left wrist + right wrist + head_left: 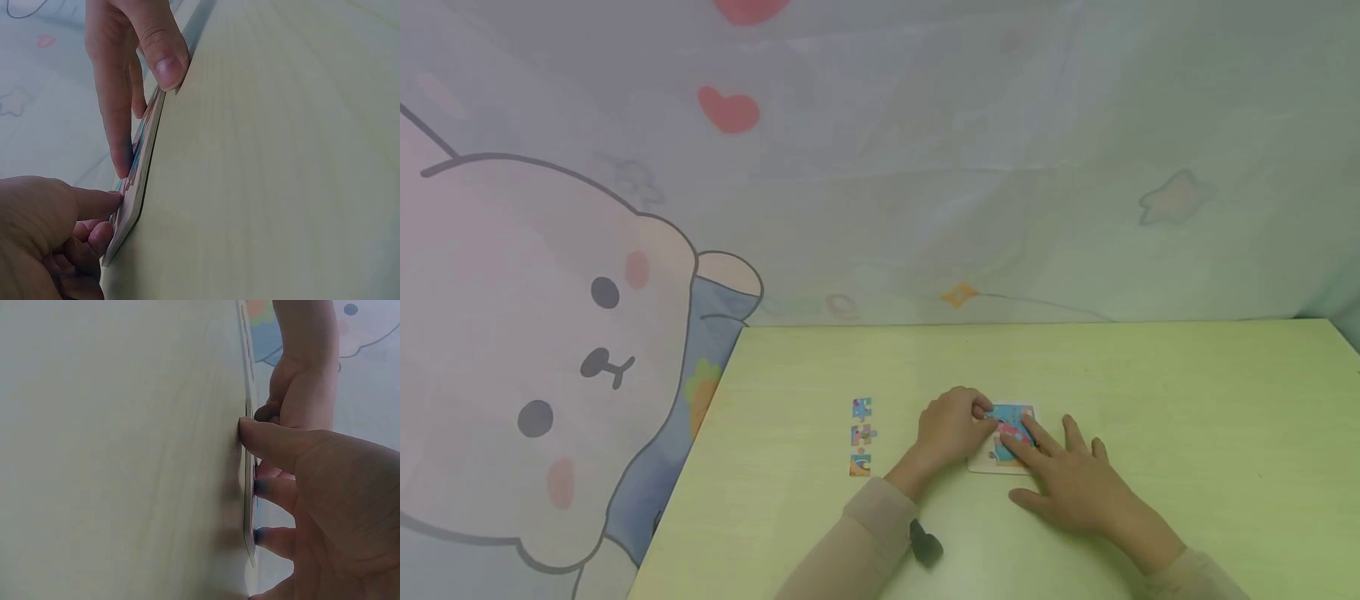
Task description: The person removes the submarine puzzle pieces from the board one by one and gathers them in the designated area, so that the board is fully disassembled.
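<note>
A small jigsaw puzzle (1017,433) with a blue and pink picture lies in a pale, shallow board (992,468) on the table. At the board's left side, my left hand (951,425) has its thumb and index finger around a blue puzzle piece (989,411), the other fingers curled under. In the left wrist view its thumb (103,201) comes down at the board's surface. From the right, my right hand (1075,483) rests spread fingertips on the assembled pieces, its thumb out by the board's near edge. Those fingers cover part of the picture.
Left of the board, three loose puzzle pieces stand in a column: a top piece (862,407), a middle piece (862,434) and a bottom piece (860,465). A dark object (927,546) sits by the left sleeve. A printed cloth (880,167) hangs behind the table.
</note>
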### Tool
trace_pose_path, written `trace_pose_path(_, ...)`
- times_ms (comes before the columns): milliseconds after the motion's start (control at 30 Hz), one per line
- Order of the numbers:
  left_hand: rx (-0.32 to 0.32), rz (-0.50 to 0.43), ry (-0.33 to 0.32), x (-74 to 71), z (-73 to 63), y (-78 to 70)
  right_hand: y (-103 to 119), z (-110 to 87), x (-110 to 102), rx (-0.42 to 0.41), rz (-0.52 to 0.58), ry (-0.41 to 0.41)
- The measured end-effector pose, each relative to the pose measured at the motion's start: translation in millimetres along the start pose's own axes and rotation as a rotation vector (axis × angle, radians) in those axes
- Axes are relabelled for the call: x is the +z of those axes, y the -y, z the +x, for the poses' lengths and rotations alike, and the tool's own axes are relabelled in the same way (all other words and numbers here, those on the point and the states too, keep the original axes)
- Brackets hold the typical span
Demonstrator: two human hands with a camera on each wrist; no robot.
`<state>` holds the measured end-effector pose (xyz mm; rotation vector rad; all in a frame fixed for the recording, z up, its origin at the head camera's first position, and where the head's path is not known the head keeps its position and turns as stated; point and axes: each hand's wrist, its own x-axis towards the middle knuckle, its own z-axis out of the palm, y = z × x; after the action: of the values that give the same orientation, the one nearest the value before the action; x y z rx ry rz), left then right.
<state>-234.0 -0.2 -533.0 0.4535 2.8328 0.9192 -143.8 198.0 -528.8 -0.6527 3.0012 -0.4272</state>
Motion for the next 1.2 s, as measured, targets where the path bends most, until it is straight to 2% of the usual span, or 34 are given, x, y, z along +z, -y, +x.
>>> trace_pose_path(733, 0.031, 0.025, -0.006, 2.9, -0.7, 4.1, -0.4, 0.8, 3.1, -0.004, 0.005, 0.003)
trace_pose_path(1200, 0.096, -0.036, -0.054, 0.3, -3.7, 4.4, 1.6, 0.3, 1.2, 0.0, 0.004, 0.005)
